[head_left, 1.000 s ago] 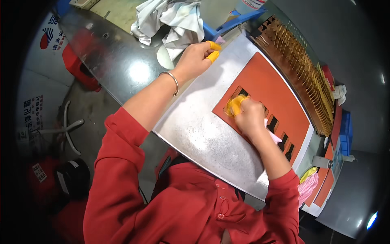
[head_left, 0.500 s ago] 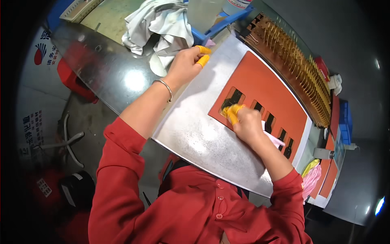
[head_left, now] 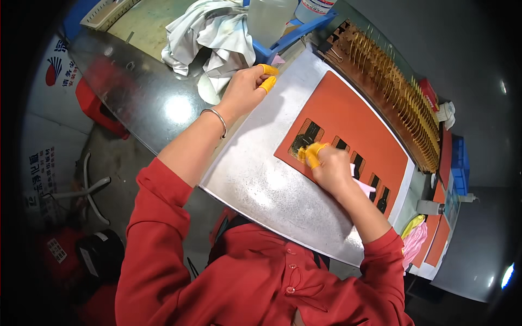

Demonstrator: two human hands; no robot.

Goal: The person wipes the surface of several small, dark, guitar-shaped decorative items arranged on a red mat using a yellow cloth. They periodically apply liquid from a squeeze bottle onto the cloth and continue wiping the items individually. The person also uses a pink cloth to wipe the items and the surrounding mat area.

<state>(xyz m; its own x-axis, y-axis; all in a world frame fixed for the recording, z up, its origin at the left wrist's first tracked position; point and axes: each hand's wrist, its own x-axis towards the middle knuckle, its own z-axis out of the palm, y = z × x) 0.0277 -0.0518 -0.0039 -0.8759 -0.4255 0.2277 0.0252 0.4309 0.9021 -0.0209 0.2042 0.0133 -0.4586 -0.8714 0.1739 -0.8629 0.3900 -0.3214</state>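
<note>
My right hand point(head_left: 333, 165), with yellow finger cots on thumb and finger, presses its fingertips together on the lower end of the leftmost black, gold-edged flat piece point(head_left: 311, 131). A pale pink cloth point(head_left: 365, 188) sticks out from under its curled fingers. Blur hides the exact contact at the fingertips. Several similar pieces point(head_left: 357, 163) lie in a row on the orange sheet point(head_left: 348, 111), partly behind my right hand. My left hand point(head_left: 243, 91), also wearing yellow finger cots, hovers over the left edge of the white board point(head_left: 255, 157). Its thumb and forefinger are apart, with nothing visible between them.
Beyond the sheet runs a long brown rack point(head_left: 380, 87) holding many upright thin pieces. A crumpled white cloth point(head_left: 204, 35) and a blue tray point(head_left: 296, 35) with containers are beyond my left hand. Pink cloth point(head_left: 416, 244) lies at the right.
My right fingertips have slid slightly toward me on the leftmost piece, uncovering more of its black middle. My left hand keeps its pose, and the whole view has shifted a little.
</note>
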